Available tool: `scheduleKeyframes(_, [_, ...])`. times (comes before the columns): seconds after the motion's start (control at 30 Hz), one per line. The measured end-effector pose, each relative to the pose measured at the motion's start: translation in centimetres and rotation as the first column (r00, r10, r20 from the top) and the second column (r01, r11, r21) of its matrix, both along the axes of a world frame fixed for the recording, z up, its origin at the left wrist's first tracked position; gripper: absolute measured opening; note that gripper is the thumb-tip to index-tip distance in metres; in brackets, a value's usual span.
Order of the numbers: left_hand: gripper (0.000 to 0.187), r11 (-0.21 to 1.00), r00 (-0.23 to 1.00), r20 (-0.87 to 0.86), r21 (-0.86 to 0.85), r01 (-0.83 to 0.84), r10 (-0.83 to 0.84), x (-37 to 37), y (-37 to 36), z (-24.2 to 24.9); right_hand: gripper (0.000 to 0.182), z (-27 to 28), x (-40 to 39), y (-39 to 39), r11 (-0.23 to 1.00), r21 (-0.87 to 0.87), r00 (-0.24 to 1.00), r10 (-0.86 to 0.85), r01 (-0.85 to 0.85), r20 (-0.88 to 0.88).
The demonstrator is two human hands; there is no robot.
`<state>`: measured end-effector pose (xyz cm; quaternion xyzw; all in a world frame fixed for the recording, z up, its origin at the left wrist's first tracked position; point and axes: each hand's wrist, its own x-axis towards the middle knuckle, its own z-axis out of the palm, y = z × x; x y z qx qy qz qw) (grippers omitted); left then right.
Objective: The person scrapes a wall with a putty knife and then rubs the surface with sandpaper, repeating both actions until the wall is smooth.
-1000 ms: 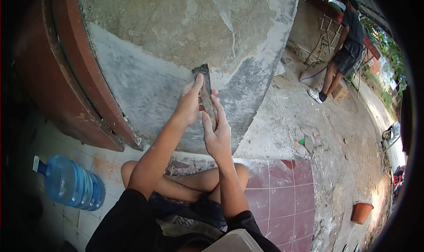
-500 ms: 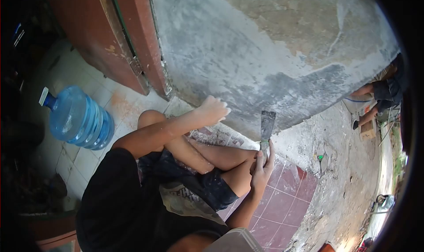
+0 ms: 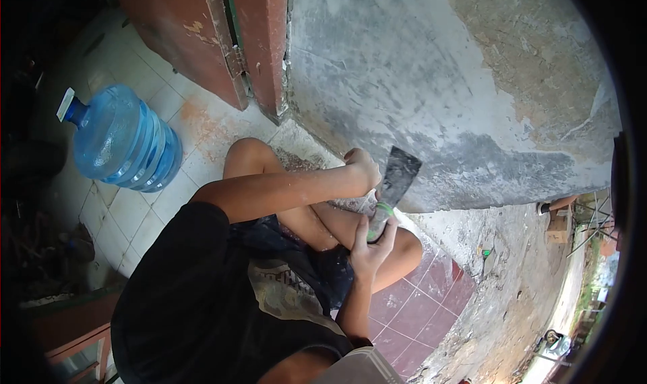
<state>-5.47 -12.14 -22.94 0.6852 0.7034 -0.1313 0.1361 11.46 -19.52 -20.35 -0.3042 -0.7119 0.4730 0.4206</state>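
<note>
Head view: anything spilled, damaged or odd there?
Yes: an orange stain discolours the white floor tiles near the red-brown door, whose paint has a pale chipped patch breaking its darker surface.

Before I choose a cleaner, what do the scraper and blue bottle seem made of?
Scraper blade: probably metal, dull, judging by its thin, straight-edged, streaked face. Handle: material unclear; greyish with green marks. Blue bottle: likely glossy plastic, being see-through and ribbed.

Black short-sleeved shirt [image 3: 175,296], greyish lettered print [image 3: 286,291] on front; dark shorts [image 3: 331,268], pale specks.
</note>
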Motion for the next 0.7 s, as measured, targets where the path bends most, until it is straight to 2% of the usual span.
scheduleKeyframes(0.07, [0.023, 0.997, 0.997, 0.056, 0.051, -0.059, 0.056, -0.4, 0.2, -1.8, 0.039, 0.2, -2.3, -0.6, 0.969, 0.227, 0.995, 0.092, -0.097, 0.029])
scheduleKeyframes(0.1, [0.024, 0.997, 0.996, 0.064, 0.043, -0.061, 0.058, -0.9, -0.6, -1.8, 0.048, 1.4, -3.6, -1.0, 0.956, 0.193, 0.975, 0.213, -0.22, 0.056])
scheduleKeyframes(0.13, [0.024, 0.997, 0.996, 0.073, 0.036, -0.063, 0.06, -2.4, -3.9, -2.2, 0.048, 1.7, -4.3, -0.9, 0.87, 0.395, 0.951, 0.226, -0.295, 0.212])
scheduleKeyframes(0.2, [0.025, 0.998, 0.994, 0.091, 0.025, -0.063, 0.061, -3.1, -6.3, -2.1, 0.044, 1.5, -5.4, -1.2, 0.843, 0.453, 0.953, 0.21, -0.29, 0.218])
scheduleKeyframes(0.27, [0.026, 0.998, 0.993, 0.107, 0.016, -0.056, 0.054, -2.0, -6.5, -1.7, 0.041, 1.5, -5.7, -2.1, 0.819, 0.414, 0.912, 0.3, -0.397, 0.281])
scheduleKeyframes(0.33, [0.027, 1.0, 0.992, 0.126, 0.001, -0.028, 0.028, -1.6, -4.5, -1.0, 0.046, 2.0, -6.3, -3.8, 0.772, 0.354, 0.839, 0.409, -0.528, 0.359])
scheduleKeyframes(0.4, [0.028, 1.0, 0.989, 0.145, -0.005, 0.021, -0.02, -1.8, -3.4, -0.5, 0.05, 2.6, -6.8, -5.1, 0.727, 0.361, 0.803, 0.45, -0.583, 0.39])
scheduleKeyframes(0.5, [0.029, 0.997, 0.984, 0.165, -0.021, 0.073, -0.068, -1.3, -2.4, 0.3, 0.058, 2.3, -7.0, -6.2, 0.704, 0.387, 0.798, 0.462, -0.595, 0.387])
scheduleKeyframes(0.6, [0.03, 0.995, 0.982, 0.173, -0.053, 0.088, -0.078, -0.5, -2.0, 1.0, 0.055, 1.8, -7.1, -7.1, 0.656, 0.476, 0.809, 0.451, -0.586, 0.376])
scheduleKeyframes(0.7, [0.032, 0.992, 0.981, 0.178, -0.084, 0.095, -0.079, 0.3, -1.6, 2.0, 0.056, 2.1, -6.6, -7.6, 0.644, 0.45, 0.784, 0.464, -0.618, 0.413])
